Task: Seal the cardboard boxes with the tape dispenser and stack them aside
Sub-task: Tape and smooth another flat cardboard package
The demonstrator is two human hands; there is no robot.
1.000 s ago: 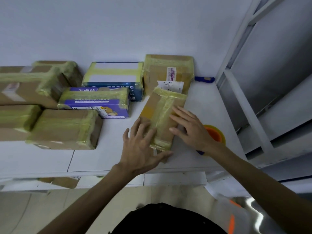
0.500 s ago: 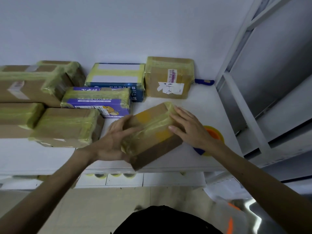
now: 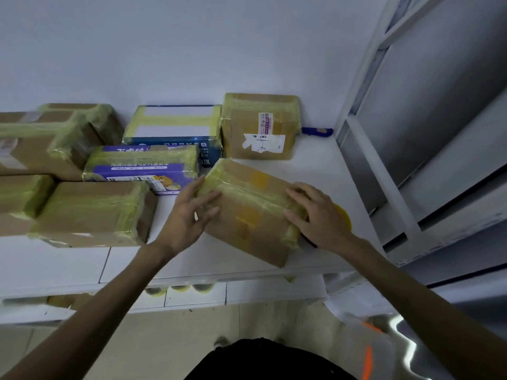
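A brown cardboard box wrapped in yellowish clear tape lies askew on the white table, near its front edge. My left hand presses its spread, fairly straight fingers against the box's left end. My right hand rests on the box's right end, fingers laid over the top. The orange-yellow tape dispenser sits on the table behind my right hand, mostly hidden by it.
Several taped boxes crowd the table's left and back: a brown one, a purple one, a blue one, a labelled brown one. A blue-handled tool lies by the wall. Tape rolls sit below. Metal shelving stands right.
The box was turned from lengthwise to crosswise and laid flatter on the table. My left hand moved from its near end to its left end; my right hand stayed on its right side.
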